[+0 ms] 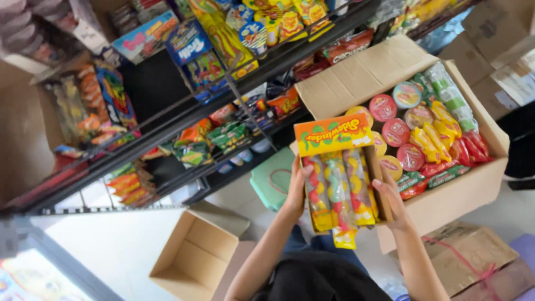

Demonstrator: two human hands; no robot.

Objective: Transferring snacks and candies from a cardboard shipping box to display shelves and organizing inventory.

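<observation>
A hanging card of sweet packets (339,178) is held up between both hands, in front of the open box (462,195) of sweets it hangs over. The left hand (296,189) is clamped on its left edge and the right hand (390,195) on its right edge, so the strips hang straight and untangled, facing the shelves (184,117)

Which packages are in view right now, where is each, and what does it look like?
Candy strip pack: held by left hand and right hand; orange header card, clear sachets.
Open carton: right; brown, full of round tubs and red and yellow packets.
Small box: on the floor; brown, empty.
Shelf packets: upper left; multicoloured.
</observation>
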